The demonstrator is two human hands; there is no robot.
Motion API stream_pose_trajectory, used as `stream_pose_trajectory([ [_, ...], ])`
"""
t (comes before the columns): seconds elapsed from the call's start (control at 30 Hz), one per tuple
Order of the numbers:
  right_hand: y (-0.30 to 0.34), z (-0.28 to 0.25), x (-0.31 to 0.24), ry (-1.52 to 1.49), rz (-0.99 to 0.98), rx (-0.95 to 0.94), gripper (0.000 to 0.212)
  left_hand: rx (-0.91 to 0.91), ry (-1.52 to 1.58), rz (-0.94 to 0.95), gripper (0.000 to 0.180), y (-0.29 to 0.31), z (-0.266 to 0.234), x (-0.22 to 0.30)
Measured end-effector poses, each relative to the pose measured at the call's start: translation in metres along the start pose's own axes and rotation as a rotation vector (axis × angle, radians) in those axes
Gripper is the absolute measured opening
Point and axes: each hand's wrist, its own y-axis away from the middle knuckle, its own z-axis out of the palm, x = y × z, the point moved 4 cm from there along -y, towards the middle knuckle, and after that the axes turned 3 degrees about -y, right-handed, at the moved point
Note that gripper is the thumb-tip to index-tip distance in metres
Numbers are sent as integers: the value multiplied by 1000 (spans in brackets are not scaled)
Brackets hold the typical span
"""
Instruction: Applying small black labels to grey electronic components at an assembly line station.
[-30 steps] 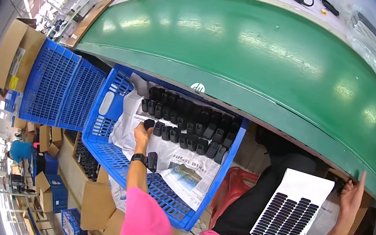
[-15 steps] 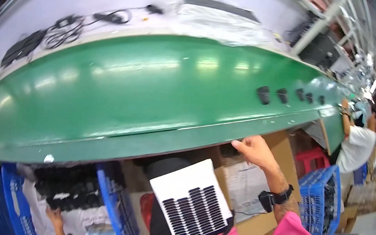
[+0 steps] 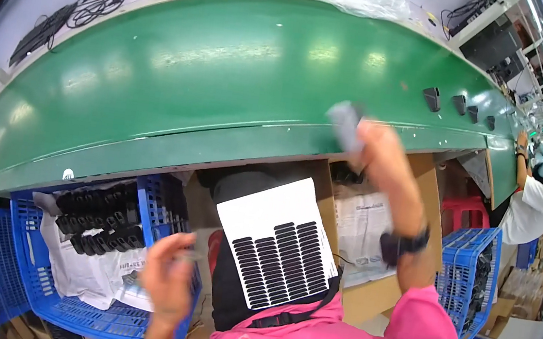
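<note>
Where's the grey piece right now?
In the head view, the grey piece is in the right hand, right of and above centre, seen against the green table near its front edge.

Long green worktop [image 3: 193, 84] at twelve o'clock; rectangular white sheet [image 3: 267, 220], six; slatted blue plastic crate [image 3: 93, 328] holding oblong black devices [image 3: 97, 244], eight.

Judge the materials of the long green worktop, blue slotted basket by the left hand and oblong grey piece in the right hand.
Long green worktop: glossy, possibly laminate or rubber matting, reflecting lights.
Blue slotted basket: likely smooth moulded plastic, regularly perforated.
Oblong grey piece: motion blur leaves material and finish open.
</note>
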Motion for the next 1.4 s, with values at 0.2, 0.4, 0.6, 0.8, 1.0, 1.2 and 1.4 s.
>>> stream_pose_trajectory([
  [0.2,136,131,30,386,-166,-375,20,-164,785,-234,72,18,114,-11],
  [0.4,142,99,44,651,-234,345,27,-28,557,-333,66,18,124,-16],
  [0.6,135,115,68,734,-344,311,32,131,490,-448,56,15,114,-34],
  [0.8,136,106,70,533,-271,404,25,-42,312,-485,72,19,119,-42],
  [1.0,140,100,66,432,-263,382,17,-39,417,-292,62,10,126,-13],
  [1.2,131,90,46,-277,-14,124,9,-11,368,-409,52,14,117,14],
  [1.4,141,90,13,-683,261,-68,6,-328,449,-452,44,5,130,43],
])
